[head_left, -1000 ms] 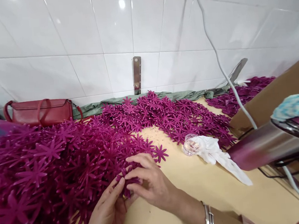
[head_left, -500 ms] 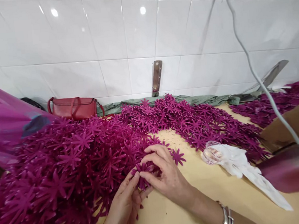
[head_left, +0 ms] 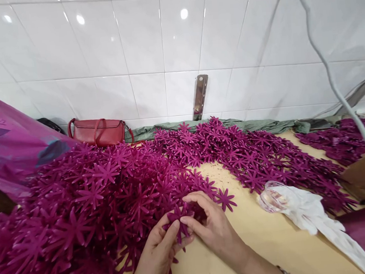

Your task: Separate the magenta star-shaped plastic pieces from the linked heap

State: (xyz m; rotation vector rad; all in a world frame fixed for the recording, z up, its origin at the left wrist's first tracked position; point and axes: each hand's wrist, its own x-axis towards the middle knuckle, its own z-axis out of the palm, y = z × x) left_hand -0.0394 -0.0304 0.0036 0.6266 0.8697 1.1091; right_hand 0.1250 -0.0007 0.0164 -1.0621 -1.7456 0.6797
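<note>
white tiled wall behind, tan desk mostly buried in purple flower cutouts. left hand and right hand both pinch one small flower bunch at the near edge of the big pile. thinner spread of flowers lies to the right. judging by the pile, most is left to handle. red bag by the wall.
</note>
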